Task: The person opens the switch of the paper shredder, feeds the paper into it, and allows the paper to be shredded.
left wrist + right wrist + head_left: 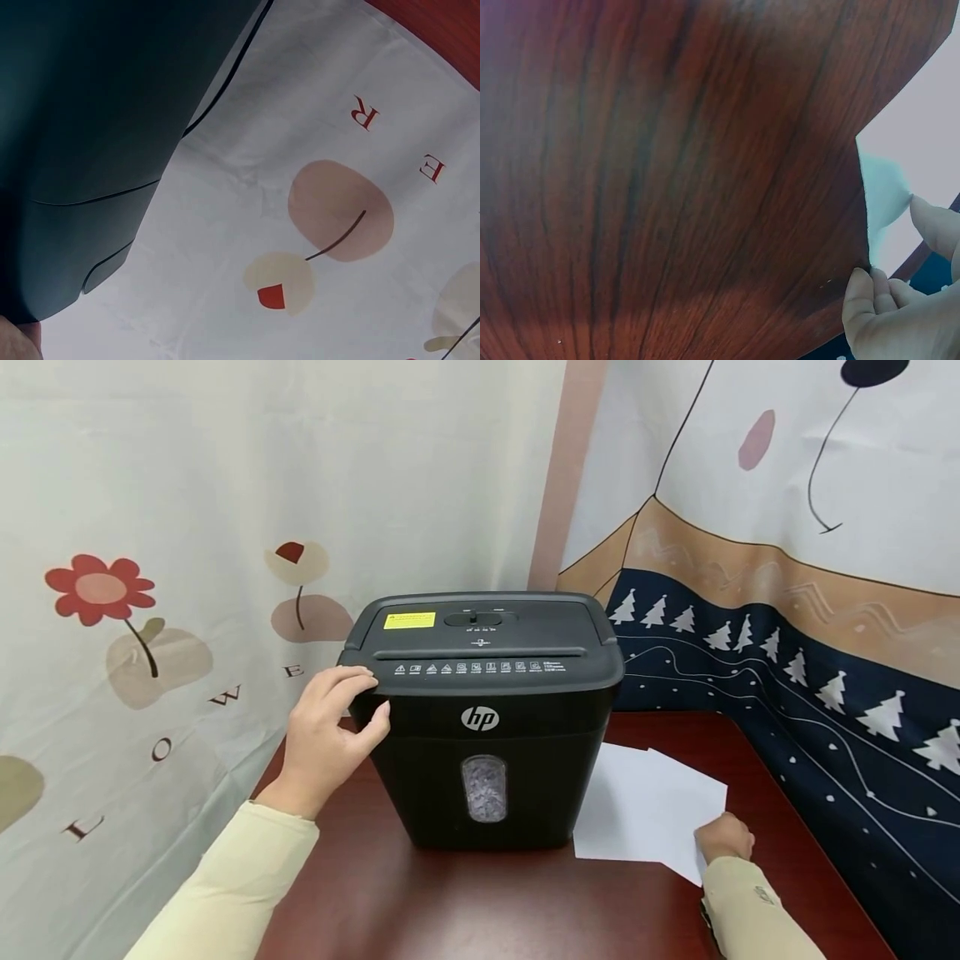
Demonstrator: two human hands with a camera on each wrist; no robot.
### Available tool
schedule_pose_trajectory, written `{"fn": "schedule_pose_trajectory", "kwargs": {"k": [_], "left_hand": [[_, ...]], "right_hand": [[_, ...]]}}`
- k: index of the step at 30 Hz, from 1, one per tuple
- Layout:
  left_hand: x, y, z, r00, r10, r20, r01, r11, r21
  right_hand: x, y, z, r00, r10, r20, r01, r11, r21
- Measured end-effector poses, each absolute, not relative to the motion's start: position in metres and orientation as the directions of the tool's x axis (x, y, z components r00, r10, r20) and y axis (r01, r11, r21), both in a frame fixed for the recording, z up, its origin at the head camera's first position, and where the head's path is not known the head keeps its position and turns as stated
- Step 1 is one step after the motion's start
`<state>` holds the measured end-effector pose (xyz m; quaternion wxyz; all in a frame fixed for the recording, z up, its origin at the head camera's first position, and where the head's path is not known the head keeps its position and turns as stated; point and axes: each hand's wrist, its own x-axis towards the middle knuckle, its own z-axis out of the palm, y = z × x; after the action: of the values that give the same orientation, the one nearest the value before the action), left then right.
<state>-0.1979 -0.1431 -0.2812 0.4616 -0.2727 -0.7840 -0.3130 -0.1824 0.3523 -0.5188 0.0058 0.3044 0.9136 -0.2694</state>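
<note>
A black HP paper shredder [517, 777] stands upright on the table in the head view, with paper shreds behind its small front window. My left hand [327, 735] holds its front left top corner, fingers over the lid edge and thumb against the front. In the left wrist view, the shredder's dark side [97, 135] fills the left, and only a bit of that hand shows at the bottom corner. White paper sheets [637, 810] overlap to the shredder's right. My right hand [725, 837] pinches the near right edge of a sheet [919, 120], which bulges between thumb and fingers.
The reddish-brown wooden table [480, 902] runs under everything. A pale curtain [225, 460] with flowers and letters hangs behind and to the left. Dark blue fabric [795, 752] with white trees borders the right. A black cord [232, 71] runs behind the shredder.
</note>
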Motion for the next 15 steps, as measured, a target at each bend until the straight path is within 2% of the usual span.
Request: {"fn": "schedule_pose_trajectory", "kwargs": {"k": [10,15], "left_hand": [[-0.1945,-0.1449,-0.2813,-0.431,0.139,0.891,0.706,0.667,0.238],[-0.1943,-0.1447,-0.2816,-0.429,0.141,0.892,0.707,0.667,0.235]], "right_hand": [[-0.1865,0.3465,-0.5123,-0.810,0.560,-0.176,0.574,0.693,-0.436],[-0.1889,0.3460,-0.5120,-0.763,0.606,-0.226,0.634,0.634,-0.442]]}}
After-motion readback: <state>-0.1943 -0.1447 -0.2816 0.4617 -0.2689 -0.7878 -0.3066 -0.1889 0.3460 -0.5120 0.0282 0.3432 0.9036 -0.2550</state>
